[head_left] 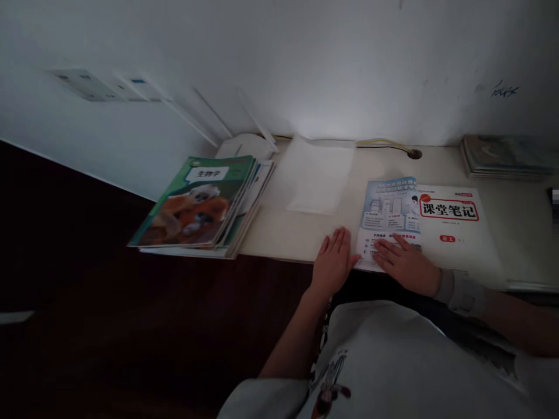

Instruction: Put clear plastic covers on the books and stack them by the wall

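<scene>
My left hand (332,263) lies flat near the front edge of the desk, fingers stretched out and thumb reaching toward a blue-and-white printed sheet (390,206). My right hand (406,265) rests open on the lower part of that sheet, palm down, holding nothing. Directly to the right of the sheet is a white workbook (454,227) with a red-framed title. The sheet borders or overlaps the workbook's left side; I cannot tell whether it is attached. A wide grey band is around my right wrist.
A stack of textbooks (192,203), a green biology book on top, overhangs the desk (279,235) at left. A translucent white sheet (321,174) lies near the wall. More books (506,157) are stacked at back right. Yellow cable (382,141) runs to a hole (414,154).
</scene>
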A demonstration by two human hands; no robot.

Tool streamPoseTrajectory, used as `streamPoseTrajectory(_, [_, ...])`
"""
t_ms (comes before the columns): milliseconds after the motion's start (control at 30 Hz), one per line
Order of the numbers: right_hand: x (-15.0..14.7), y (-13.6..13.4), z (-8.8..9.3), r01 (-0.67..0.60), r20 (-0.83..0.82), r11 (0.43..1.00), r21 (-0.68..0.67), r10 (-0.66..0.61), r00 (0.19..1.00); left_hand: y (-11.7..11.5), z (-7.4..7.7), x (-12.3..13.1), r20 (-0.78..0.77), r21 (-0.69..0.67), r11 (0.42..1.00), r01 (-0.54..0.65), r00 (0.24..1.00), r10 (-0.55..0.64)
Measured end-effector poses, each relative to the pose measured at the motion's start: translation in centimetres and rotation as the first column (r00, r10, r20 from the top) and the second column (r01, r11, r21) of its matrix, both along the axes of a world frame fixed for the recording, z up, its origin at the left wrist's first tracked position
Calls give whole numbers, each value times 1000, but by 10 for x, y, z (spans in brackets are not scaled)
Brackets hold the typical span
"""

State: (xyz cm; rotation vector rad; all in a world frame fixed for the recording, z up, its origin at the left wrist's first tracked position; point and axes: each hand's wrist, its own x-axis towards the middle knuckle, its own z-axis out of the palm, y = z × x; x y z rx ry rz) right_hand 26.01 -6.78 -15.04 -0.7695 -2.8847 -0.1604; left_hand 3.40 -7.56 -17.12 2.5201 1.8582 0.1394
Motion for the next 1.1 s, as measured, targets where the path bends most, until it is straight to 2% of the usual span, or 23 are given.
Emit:
streamPoseTrajectory(100, [-7, 6, 4, -60, -29, 989, -136, 56, 998, -3, -3, -7, 17, 18, 1000, -4, 1000, 3])
streamPoseTrajectory(167, [0, 18, 12, -57, -76, 974, -220, 41, 996, -7, -4, -14, 33, 27, 999, 25, 999, -26])
streamPoseTrajectory(200, [7, 28, 15, -8, -104, 969, -246, -18, 994, -10, -5, -17, 38, 34, 998, 52, 998, -53])
streamPoseTrajectory(267, [24, 52, 19, 184, -152, 943, -277, -232, 961, -14, -9, -22, 48, 54, 993, 104, 993, -107])
streamPoseTrajectory(333, [38, 77, 15, 374, -156, 876, -305, -434, 888, -16, -14, -26, 68, 90, 989, 115, 990, -121])
streamPoseTrajectory(367, [42, 88, 11, 430, -145, 845, -318, -491, 859, -17, -16, -28, 84, 108, 989, 102, 990, -111])
streamPoseTrajectory(400, [43, 96, 5, 453, -137, 831, -322, -515, 846, -17, -18, -29, 102, 118, 989, 86, 990, -98])
streamPoseTrajectory(467, [37, 104, -9, 452, -132, 839, -303, -507, 852, -17, -21, -31, 140, 116, 992, 53, 988, -69])
streamPoseTrajectory(533, [26, 103, -19, 439, -125, 861, -258, -480, 868, -18, -22, -33, 184, 102, 994, 36, 981, -55])
streamPoseTrajectory(633, [11, 95, -24, 455, -90, 868, -197, -478, 874, -21, -20, -35, 302, 118, 993, -15, 953, -22])
streamPoseTrajectory(700, [7, 91, -23, 465, -69, 868, -176, -482, 874, -23, -18, -31, 447, 129, 979, -156, 891, 83])
streamPoseTrajectory(733, [7, 91, -22, 467, -69, 866, -176, -484, 872, -22, -16, -28, 543, 113, 963, -245, 827, 147])
streamPoseTrajectory(800, [10, 92, -23, 472, -113, 858, -203, -499, 859, -18, -11, -17, 733, 7, 935, -355, 638, 237])
streamPoseTrajectory(867, [15, 96, -27, 473, -227, 842, -260, -529, 818, -8, -5, -2, 841, -137, 941, -309, 465, 275])
streamPoseTrajectory(900, [19, 98, -28, 473, -298, 831, -294, -550, 780, -3, -1, 6, 862, -192, 948, -256, 418, 287])
streamPoseTrajectory(1000, [29, 99, -28, 484, -457, 762, -430, -646, 611, 17, 10, 35, 879, -249, 967, -56, 407, 250])
streamPoseTrajectory(1100, [41, 93, -15, 434, -498, 667, -606, -743, 448, 38, 20, 72, 881, -185, 967, 174, 466, 85])
